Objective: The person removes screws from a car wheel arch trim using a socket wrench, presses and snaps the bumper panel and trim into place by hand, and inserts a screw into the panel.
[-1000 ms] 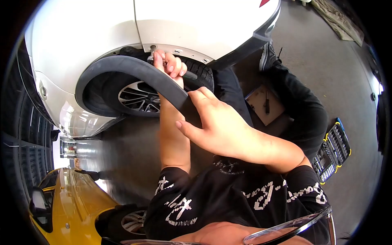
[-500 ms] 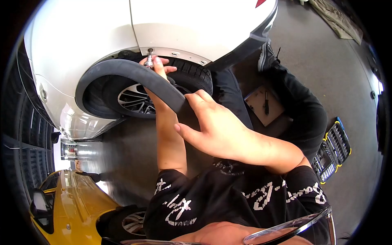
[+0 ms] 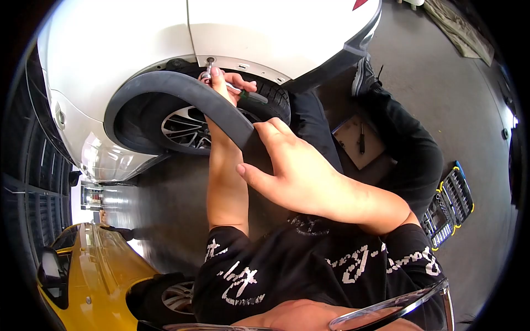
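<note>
My left hand [image 3: 226, 85] is closed round a ratchet wrench [image 3: 255, 98], its green and grey handle sticking out past the fingers. The chrome socket end [image 3: 209, 67] reaches up to a round fastener on the lower edge of the white car's body panel [image 3: 243, 38]. A dark grey wheel arch trim [image 3: 165, 84] curves over the rear wheel [image 3: 185, 129], hanging partly away from the body. My right hand [image 3: 284, 151] grips the trim's near end, thumb apart below it; its fingertips are partly hidden.
A tray [image 3: 348, 138] with a black screwdriver [image 3: 361, 140] lies on the floor near my leg [image 3: 408, 132]. An opened socket set case [image 3: 450, 207] lies farther right. A yellow car [image 3: 99, 276] stands at lower left. Cloth [image 3: 461, 27] lies at the upper right.
The ratchet's handle has swung into sight to the right of my left hand. My left hand has turned slightly. My right hand keeps its grip on the trim.
</note>
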Demonstrator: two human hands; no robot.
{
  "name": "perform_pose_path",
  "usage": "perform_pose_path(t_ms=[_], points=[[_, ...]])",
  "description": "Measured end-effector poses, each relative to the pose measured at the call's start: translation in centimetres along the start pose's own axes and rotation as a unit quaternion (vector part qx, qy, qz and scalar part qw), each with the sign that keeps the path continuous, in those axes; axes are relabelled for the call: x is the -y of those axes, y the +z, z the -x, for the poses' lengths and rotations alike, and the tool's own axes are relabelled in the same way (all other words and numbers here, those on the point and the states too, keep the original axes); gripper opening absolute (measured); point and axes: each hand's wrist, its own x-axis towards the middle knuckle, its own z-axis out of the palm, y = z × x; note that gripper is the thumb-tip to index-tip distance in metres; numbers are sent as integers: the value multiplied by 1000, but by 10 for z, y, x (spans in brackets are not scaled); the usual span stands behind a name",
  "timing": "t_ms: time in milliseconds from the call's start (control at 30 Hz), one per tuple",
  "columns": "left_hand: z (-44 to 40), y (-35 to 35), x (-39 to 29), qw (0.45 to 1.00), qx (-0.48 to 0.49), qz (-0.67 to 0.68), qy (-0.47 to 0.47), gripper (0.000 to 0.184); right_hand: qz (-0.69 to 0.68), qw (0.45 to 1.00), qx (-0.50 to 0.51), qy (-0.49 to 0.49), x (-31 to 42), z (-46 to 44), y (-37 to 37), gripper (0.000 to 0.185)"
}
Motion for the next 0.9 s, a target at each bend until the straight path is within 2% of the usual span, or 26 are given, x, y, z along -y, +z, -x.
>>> perform_pose_path(t_ms=[100, 133, 167, 200, 233, 267, 300, 333, 367, 400, 500, 533, 567, 600, 633, 667, 767, 800, 833, 900], points=[[3, -2, 1, 972, -50, -214, 84, 26, 4, 1000, 2, 2, 2, 2, -1, 47], [1, -8, 2, 926, -60, -350, 127, 25, 5, 1000, 3, 1, 1, 2, -1, 47], [-1, -13, -3, 844, -61, -493, 203, 24, 6, 1000, 3, 0, 1, 2, -1, 47], [-2, -19, -11, 733, -61, -620, 272, 24, 8, 1000, -1, 0, 2, 3, -2, 47], [-1, -22, -16, 598, -60, -728, 331, 23, 9, 1000, -3, 0, 3, 3, -1, 47], [-2, -23, -17, 645, -40, -701, 302, 25, 9, 1000, -3, 0, 5, 3, 0, 47], [0, -20, -17, 785, -32, -571, 237, 26, 9, 1000, -4, -3, 6, 2, 1, 48], [3, -12, -15, 893, -24, -418, 162, 27, 9, 1000, -5, -5, 6, 2, 1, 48], [4, -6, -13, 965, -15, -248, 84, 29, 8, 1000, -8, -8, 6, 1, 1, 48], [2, -2, -13, 993, -15, -118, -12, 30, 0, 1000, -2, -9, 6, 1, 1, 48], [-1, -8, -3, 999, 14, -42, -22, 31, 3, 1000, -2, -11, 8, 2, 0, 48], [0, -6, -2, 987, -37, -151, 40, 28, 4, 1000, 0, -7, 8, 2, -1, 48], [-1, -8, 0, 935, -61, -327, 126, 26, 4, 1000, 1, -2, 8, 2, -2, 48], [-2, -13, 2, 843, -82, -490, 207, 24, 5, 1000, 2, 2, 7, 2, -2, 49], [-3, -16, 0, 715, -100, -632, 280, 22, 7, 1000, -1, -1, 7, 3, -2, 49], [0, -23, -6, 649, -78, -687, 317, 18, 8, 1000, -4, -3, 7, 3, -1, 49], [0, -20, -20, 806, -17, -555, 207, 14, 10, 1000, -8, -1, 8, 2, 0, 49], [1, -12, -14, 934, -22, -343, 95, 19, 9, 1000, -8, 0, 8, 2, 1, 49], [0, -15, -7, 981, 16, -183, 54, 23, 9, 1000, -4, 0, 9, 1, 2, 49], [-2, -7, -1, 995, 54, 80, -17, 23, 12, 1000, -1, 2, 8, 2, 2, 48]])
